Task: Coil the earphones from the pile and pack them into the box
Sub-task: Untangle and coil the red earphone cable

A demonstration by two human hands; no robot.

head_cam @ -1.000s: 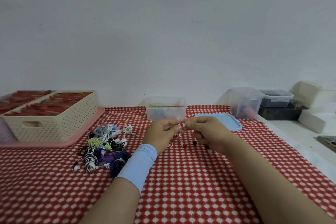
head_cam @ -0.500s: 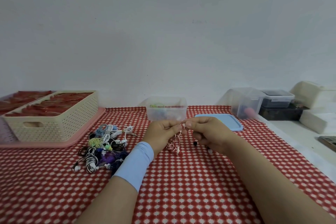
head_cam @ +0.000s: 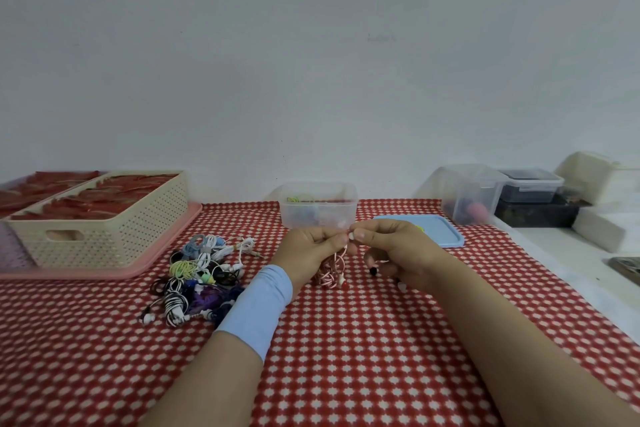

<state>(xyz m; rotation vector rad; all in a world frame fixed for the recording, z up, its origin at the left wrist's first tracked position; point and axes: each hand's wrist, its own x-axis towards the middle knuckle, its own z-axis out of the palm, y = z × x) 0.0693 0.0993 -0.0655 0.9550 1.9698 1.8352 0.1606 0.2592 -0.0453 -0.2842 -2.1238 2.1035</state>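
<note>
Views held: one. Head camera, wide-angle, worn by the person, facing forward and slightly down.

Near field: we see both forearms enter from the bottom edge. The left hand [head_cam: 308, 250] and right hand [head_cam: 398, 250] meet at frame centre, pinching the earphones [head_cam: 332, 274].

Middle field: we log the checked tablecloth [head_cam: 363, 357], from the cream basket [head_cam: 104, 229] at left to the clear tub [head_cam: 471, 194] at right.

Far field: white wall [head_cam: 311, 62], filling the upper half.

left grip [head_cam: 310, 251], right grip [head_cam: 394, 248], both pinching earphones [head_cam: 331, 274]
</note>
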